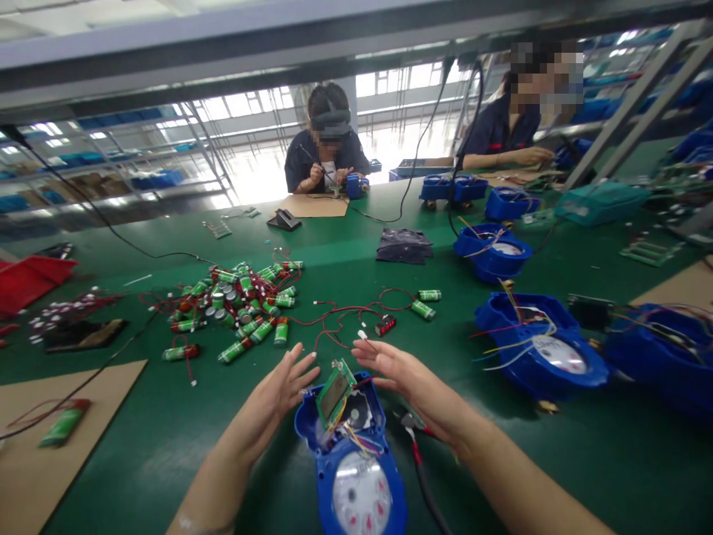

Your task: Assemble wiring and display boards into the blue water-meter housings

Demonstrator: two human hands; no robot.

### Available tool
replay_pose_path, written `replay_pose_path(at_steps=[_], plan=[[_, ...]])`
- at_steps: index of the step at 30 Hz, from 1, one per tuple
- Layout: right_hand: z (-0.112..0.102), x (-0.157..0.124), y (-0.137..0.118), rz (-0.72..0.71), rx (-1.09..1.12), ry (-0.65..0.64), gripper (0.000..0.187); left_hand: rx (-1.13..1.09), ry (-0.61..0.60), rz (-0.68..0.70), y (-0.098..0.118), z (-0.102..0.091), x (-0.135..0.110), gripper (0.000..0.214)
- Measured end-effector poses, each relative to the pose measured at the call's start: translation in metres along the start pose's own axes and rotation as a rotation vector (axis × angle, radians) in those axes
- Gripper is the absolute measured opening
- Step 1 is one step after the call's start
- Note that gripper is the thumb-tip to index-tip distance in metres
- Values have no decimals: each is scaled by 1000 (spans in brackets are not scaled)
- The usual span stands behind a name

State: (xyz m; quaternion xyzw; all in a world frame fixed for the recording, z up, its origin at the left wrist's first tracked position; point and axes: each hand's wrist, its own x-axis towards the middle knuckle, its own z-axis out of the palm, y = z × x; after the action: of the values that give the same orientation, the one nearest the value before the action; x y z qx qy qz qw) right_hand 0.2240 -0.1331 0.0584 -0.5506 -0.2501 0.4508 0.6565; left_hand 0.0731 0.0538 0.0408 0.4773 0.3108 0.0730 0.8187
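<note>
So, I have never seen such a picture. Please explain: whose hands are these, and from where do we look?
No robot here: a camera on a person's head looks forward and down. The left hand and right hand are that person's own, on either side of a blue housing with a dial and a green circuit board. The left hand looks empty; a white connector is close to the right hand, but I cannot tell whether it is held. On the green table lie battery-like green cylinders, cutters near the right hand, and more blue housings to the right. Two other people are across the table.
</note>
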Motion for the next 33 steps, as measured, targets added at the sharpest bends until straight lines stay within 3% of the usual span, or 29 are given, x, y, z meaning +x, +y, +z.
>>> replay_pose_path(at_steps=[4,10,16,20,23,25,27,31,33], plan=[[17,5,2,-7,-103,35,90,64,40,73,-23,-4,-42,60],[26,6,11,147,-95,83,78,13,12,55,-44,20,-63,90],[12,-7,15,259,-175,-40,59,55,42,-6,-56,25,-60,60],[14,-12,17,202,-221,-40,53,103,40,33,-56,22,-62,54],[20,-26,7,56,-206,-81,55,140,-20,163,-48,18,-73,63],[24,-39,-5,-108,-306,-82,59,213,-23,258,-41,13,-84,74],[25,-53,-16,-363,-533,-83,64,358,-4,336,-32,8,-97,80],[22,-72,-17,-965,-948,-156,74,667,-50,625,-21,4,-117,60],[20,-78,-8,-1129,-1013,-146,67,706,-71,784,-20,4,-121,57]])
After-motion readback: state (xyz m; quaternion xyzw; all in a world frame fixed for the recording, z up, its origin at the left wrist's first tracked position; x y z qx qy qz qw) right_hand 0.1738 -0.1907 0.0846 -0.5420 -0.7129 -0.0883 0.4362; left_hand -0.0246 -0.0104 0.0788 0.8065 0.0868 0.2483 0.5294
